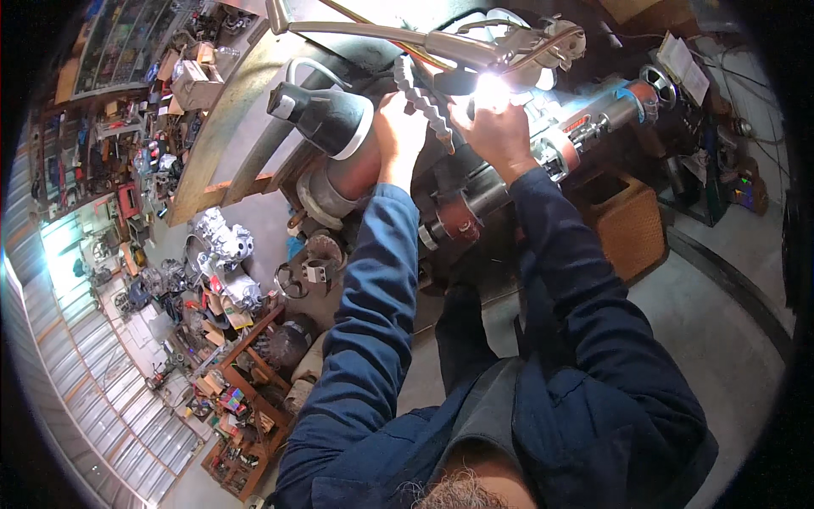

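Note:
Both my hands reach forward over a lathe-like machine, my arms in dark blue sleeves. My left hand (pixel 401 134) is bent closed beside a pale jointed coolant hose (pixel 421 103); its fingertips and anything in them are hidden. My right hand (pixel 498 136) is closed to the right of the hose, right below a bright lamp glare (pixel 492 89). What it grips is lost in the glare. A black cone-shaped lamp shade (pixel 326 119) with a white rim stands left of my left hand. Under my right wrist runs a metal shaft (pixel 490 201) with a red collar (pixel 458 218).
A jointed lamp arm (pixel 365 30) crosses above my hands. At right, a tailstock-like metal part (pixel 606 119) and a brown woven-looking box (pixel 632 233) stand close to the machine. A silvery metal casting (pixel 225 242) lies on the floor at left, near crowded workbenches (pixel 246 424).

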{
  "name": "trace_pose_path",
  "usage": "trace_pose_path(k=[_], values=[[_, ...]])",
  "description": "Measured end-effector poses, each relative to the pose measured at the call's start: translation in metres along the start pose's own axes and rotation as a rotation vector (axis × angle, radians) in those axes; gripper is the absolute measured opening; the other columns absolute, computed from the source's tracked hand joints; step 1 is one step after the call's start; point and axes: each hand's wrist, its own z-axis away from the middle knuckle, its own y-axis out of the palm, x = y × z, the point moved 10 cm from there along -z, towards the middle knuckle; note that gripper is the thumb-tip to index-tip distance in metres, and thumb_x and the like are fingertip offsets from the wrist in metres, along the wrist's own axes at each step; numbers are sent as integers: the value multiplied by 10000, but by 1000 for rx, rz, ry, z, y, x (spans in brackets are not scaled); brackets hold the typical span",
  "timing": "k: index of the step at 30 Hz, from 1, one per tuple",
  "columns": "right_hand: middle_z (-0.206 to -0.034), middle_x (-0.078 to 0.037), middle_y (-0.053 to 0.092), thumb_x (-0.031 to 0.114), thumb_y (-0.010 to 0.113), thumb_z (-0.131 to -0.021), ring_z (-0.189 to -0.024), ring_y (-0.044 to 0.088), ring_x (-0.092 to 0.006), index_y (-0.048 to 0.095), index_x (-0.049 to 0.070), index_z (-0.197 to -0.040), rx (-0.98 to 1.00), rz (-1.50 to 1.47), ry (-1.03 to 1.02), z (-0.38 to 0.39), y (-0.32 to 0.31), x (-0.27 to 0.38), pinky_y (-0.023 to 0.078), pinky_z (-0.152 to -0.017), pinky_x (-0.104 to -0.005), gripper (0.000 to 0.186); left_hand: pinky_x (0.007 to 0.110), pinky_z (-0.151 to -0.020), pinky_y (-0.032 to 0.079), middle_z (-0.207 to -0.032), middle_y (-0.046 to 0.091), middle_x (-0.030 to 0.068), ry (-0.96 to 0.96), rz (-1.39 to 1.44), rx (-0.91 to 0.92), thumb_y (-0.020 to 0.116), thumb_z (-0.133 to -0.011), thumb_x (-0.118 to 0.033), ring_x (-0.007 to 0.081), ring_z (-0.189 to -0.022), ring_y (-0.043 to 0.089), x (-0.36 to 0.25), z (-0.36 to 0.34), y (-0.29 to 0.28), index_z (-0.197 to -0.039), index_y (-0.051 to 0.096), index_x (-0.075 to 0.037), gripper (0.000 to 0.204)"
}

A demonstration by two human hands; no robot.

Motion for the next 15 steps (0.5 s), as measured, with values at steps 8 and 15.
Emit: trace_pose_path(k=[8, 15], values=[[-874, -174, 665, 369, 678, -837, -770, 670, -316, 623, 1, -941, 73, 73, 33, -14, 7, 7, 546, -690, -406, 387, 385, -723, 532, -896, 662, 143, 229, 23, -63, 703, -682, -8, 310, -841, 653, -24, 6, -5, -852, 697, -35, 172], [-829, -140, 648, 347, 694, -817, -747, 655, -306, 642, 24, -917, -11, 46, -76, -9, -1, 8, 546, -687, -390, 342, 375, -712, 539, -898, 653, 147, 428, -295, -83, 654, -685, 51, 313, -814, 660, -51, 18, -1, -881, 684, -9, 207]])
